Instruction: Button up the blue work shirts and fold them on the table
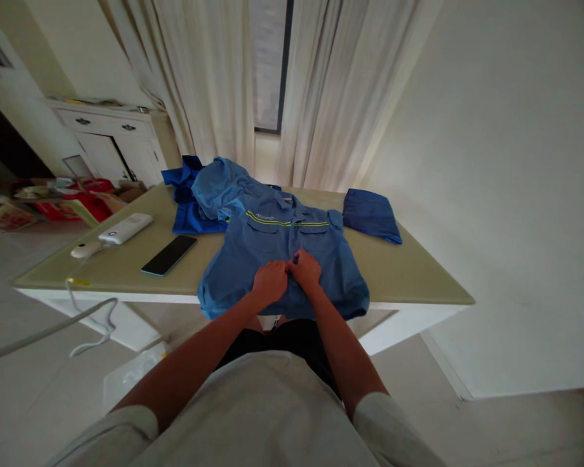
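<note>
A blue work shirt (pixel 267 240) with yellow chest stripes and two flap pockets lies front up on the table, its collar toward the window. The lower hem hangs slightly over the near table edge. My left hand (pixel 271 281) is closed on the shirt's front placket, about midway down. Right beside it, my right hand (pixel 305 270) pinches the same front edge, the fingertips of both hands almost meeting. Whether a button sits between the fingers is too small to make out.
On the table (pixel 418 279), a folded dark blue garment (pixel 371 215) lies right and darker blue clothing (pixel 194 219) back left. A phone (pixel 169 255), a white power strip-like device (pixel 125 229) and a cable (pixel 53 336) are left. A cabinet (pixel 111 139) stands behind.
</note>
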The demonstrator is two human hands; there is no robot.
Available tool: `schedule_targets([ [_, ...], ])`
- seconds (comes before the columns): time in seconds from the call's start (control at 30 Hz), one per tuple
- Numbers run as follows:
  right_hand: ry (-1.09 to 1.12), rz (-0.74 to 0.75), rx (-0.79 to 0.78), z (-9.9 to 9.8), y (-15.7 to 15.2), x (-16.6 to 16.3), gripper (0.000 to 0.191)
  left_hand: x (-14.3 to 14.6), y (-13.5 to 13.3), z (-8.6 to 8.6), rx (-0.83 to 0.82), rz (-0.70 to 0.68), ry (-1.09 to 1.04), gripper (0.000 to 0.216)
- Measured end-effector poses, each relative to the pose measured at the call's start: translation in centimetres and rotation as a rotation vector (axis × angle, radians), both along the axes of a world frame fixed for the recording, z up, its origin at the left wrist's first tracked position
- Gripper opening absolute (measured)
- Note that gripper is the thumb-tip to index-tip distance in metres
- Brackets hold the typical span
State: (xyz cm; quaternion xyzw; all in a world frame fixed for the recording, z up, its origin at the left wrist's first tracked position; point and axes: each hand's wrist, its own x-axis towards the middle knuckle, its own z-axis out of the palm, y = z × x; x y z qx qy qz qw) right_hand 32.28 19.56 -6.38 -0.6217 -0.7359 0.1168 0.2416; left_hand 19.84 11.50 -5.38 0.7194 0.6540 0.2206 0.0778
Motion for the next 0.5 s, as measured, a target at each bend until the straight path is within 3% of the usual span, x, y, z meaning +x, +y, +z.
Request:
schedule_targets([
  [0.1, 0.147, -0.027, 0.009, -0.5, 0.6, 0.6, 0.015, 0.1, 3.3, 0.9, -0.068, 0.111, 0.013, 0.023],
  [0.2, 0.276, -0.057, 0.038, -0.7, 1.2, 1.5, 0.020, 0.8, 5.0, 0.4, -0.021, 0.102, 0.048, 0.024],
  [0.37, 0.307, -0.032, 0.038, -0.9, 1.5, 1.7, 0.024, 0.9, 4.9, -1.1, 0.061, 0.018, 0.061, 0.029],
  [0.5, 0.319, 0.003, 0.026, -0.9, 1.3, 1.5, 0.019, 0.8, 4.9, -0.7, 0.050, 0.049, 0.007, 0.024],
])
